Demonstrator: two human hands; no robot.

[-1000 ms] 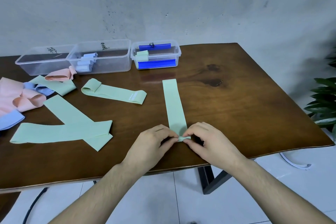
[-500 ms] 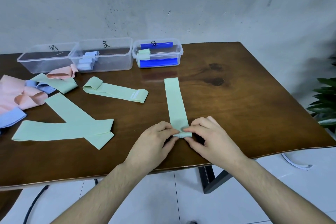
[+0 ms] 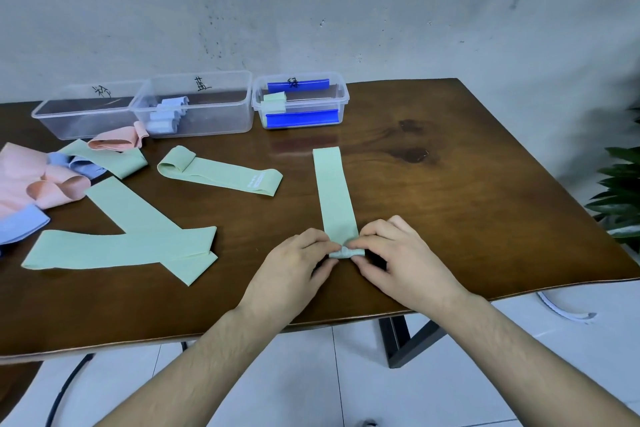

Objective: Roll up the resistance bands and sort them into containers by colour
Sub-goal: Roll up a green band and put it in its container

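At near edge of bench point(image 3: 485, 218): left hand point(image 3: 291, 270) and right hand point(image 3: 401, 260) pinch rolled end of green band point(image 3: 334, 191), fingers point(image 3: 325, 246) curled on roll.

Three clear tubs point(image 3: 194, 104) stand at eleven o'clock. Five green bands point(image 3: 334, 191) lie loose on the table point(image 3: 467, 218). At nine o'clock sit two or three pink bands point(image 3: 117, 140) and two blue ones point(image 3: 20, 227).
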